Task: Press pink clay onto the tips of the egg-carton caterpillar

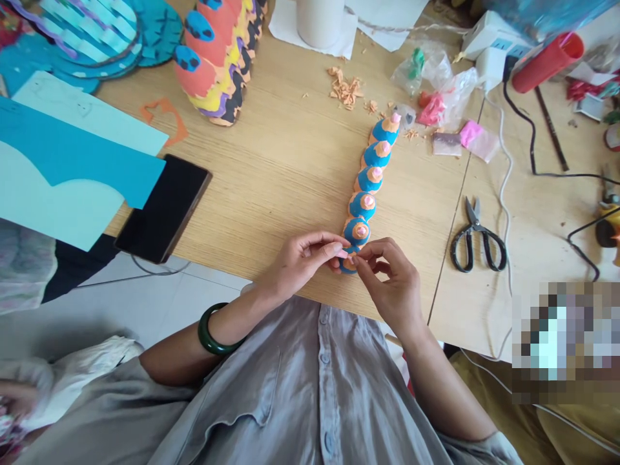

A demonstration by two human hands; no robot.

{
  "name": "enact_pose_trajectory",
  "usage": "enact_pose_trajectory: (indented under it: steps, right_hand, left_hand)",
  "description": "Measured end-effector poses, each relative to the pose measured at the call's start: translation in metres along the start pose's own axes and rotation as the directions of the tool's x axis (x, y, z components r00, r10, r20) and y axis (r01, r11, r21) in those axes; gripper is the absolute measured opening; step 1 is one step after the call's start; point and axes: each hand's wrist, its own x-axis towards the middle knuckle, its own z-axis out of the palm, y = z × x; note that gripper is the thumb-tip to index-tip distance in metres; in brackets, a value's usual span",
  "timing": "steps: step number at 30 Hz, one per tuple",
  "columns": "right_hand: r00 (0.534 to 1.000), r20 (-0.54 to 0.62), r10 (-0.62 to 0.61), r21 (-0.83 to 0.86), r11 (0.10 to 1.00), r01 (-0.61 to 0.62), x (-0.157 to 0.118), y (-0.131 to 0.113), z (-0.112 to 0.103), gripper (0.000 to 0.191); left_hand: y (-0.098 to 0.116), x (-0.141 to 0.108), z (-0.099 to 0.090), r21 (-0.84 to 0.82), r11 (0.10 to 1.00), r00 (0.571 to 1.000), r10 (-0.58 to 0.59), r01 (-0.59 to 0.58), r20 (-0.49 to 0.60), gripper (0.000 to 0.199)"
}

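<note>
A row of rounded blue-and-orange clay mounds (363,205), several with small pink tops, runs across the table away from me. Over its near end, my left hand (310,253) pinches a small piece of pink clay (342,254) between thumb and forefinger. My right hand (391,271) is closed in a pinch at the other end of that pink piece, thumb and forefinger together. Both hands partly cover the nearest blue mound. A dark green bangle (216,330) circles my left wrist.
Scissors (477,236) with black handles lie to the right, beside a white cable (506,174). A phone (163,208) and blue paper sheets (72,161) are left. Bagged clay (433,106), orange scraps (346,89) and a larger painted piece (213,71) stand farther back.
</note>
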Motion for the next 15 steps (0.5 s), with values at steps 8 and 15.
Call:
enact_pose_trajectory:
  steps: [8, 15]
  right_hand:
    - [0.995, -0.043, -0.095, -0.032, 0.995, 0.094, -0.012, 0.007, 0.002, 0.011]
    - [0.995, -0.103, -0.015, 0.034, 0.999, 0.018, -0.024, 0.016, 0.005, 0.013]
  left_hand:
    - [-0.001, -0.008, -0.002, -0.074, 0.997, 0.999, 0.015, -0.012, 0.051, 0.026]
    - [-0.012, -0.014, -0.002, 0.256, 0.922, 0.955, 0.296, -0.290, 0.018, 0.020]
